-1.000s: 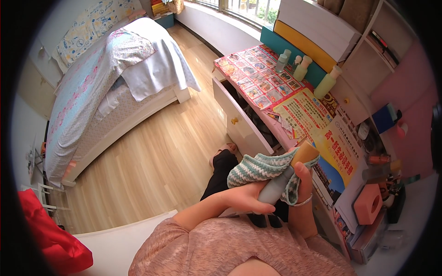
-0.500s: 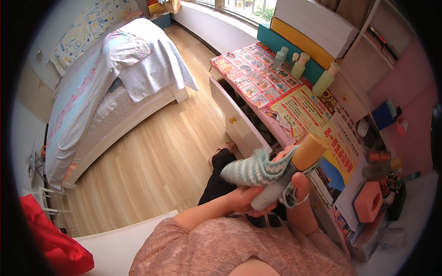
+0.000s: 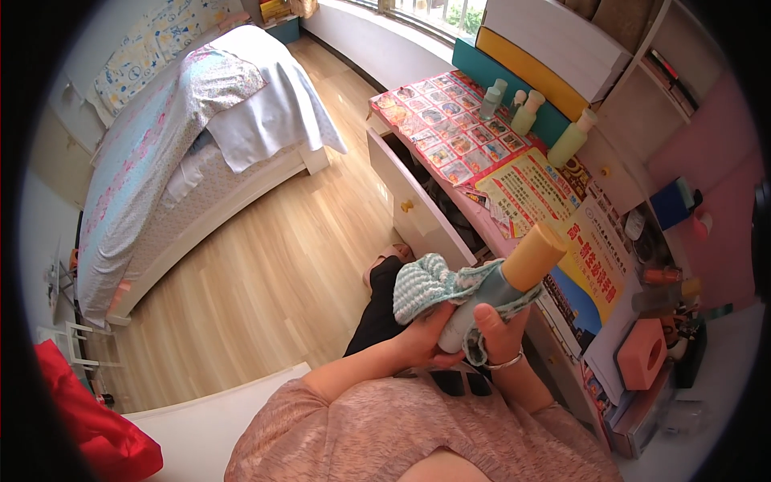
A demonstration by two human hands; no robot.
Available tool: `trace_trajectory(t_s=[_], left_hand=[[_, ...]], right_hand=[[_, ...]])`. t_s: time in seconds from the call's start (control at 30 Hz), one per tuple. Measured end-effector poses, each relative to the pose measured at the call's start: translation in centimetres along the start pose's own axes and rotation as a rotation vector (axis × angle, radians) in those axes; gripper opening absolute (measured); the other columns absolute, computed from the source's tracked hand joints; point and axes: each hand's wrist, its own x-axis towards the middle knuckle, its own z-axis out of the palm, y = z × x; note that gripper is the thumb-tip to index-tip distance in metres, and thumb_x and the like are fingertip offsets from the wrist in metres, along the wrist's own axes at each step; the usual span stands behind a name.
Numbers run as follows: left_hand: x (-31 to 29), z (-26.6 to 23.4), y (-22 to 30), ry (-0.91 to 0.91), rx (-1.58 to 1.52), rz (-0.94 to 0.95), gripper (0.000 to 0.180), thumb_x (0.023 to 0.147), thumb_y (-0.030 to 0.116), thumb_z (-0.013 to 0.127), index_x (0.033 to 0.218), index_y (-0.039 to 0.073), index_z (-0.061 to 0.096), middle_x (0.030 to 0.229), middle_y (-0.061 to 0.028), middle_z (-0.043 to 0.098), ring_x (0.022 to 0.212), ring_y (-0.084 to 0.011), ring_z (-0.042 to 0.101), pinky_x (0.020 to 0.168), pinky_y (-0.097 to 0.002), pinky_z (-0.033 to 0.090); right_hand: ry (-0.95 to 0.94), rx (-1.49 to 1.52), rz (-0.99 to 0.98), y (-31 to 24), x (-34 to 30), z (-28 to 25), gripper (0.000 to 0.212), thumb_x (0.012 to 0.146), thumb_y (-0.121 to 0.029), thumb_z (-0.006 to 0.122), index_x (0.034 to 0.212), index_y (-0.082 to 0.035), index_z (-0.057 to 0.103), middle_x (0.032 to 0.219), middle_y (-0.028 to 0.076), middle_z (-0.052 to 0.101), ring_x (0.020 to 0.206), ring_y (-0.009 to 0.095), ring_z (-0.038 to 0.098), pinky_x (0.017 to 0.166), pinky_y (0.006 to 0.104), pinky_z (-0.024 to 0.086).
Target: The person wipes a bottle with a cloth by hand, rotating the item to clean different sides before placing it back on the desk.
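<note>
A grey-blue bottle [image 3: 464, 324] with a tan cylindrical cap [image 3: 533, 257] is held tilted in front of my chest, its cap pointing up and to the right. My left hand [image 3: 423, 334] is closed round the lower end of the bottle. My right hand [image 3: 501, 336], with a bracelet on its wrist, grips the bottle through a green-and-white striped cloth [image 3: 430, 287]. The cloth wraps round the bottle's far side and bunches out to the left; an end hangs beside my right thumb. Some of my fingers are hidden behind the bottle and cloth.
A desk [image 3: 482, 210] covered with printed sheets stands right, its drawer [image 3: 418, 210] pulled out. Pump bottles [image 3: 569, 140] line its back; a pink box [image 3: 642, 353] sits nearer. A bed [image 3: 152, 189] is at left, a red cloth [image 3: 92, 418] at lower left.
The bottle and cloth have shifted slightly down. The cloth's loose part has bunched up, and my right hand has turned a little round the bottle, its thumb moving left.
</note>
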Motion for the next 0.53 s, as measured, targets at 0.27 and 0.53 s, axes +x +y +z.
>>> trace_trajectory(t_s=[0.27,0.53], left_hand=[[1.4,-0.2,0.8,0.320,0.591,0.814,0.016,0.085,0.015,0.049,0.096,0.003,0.050,0.069,-0.0036,0.052,0.057,-0.0079,0.049,0.051,-0.0189,0.040],[-0.1,-0.6,3.4,0.317,0.629,0.814,0.054,0.067,0.021,0.071,0.109,0.004,0.041,0.094,-0.0064,0.043,0.079,-0.0170,0.045,0.064,-0.0244,0.039]], right_hand=[[0.063,-0.033,0.081,-0.6,1.0,-0.6,0.034,0.068,-0.005,0.063,0.097,0.002,0.047,0.086,0.006,0.056,0.077,0.012,0.053,0.070,0.0246,0.043],[-0.433,-0.536,-0.018,1.6,0.5,-0.6,0.059,0.064,-0.025,0.074,0.107,-0.005,0.040,0.091,0.009,0.058,0.080,0.026,0.060,0.071,0.0315,0.048]])
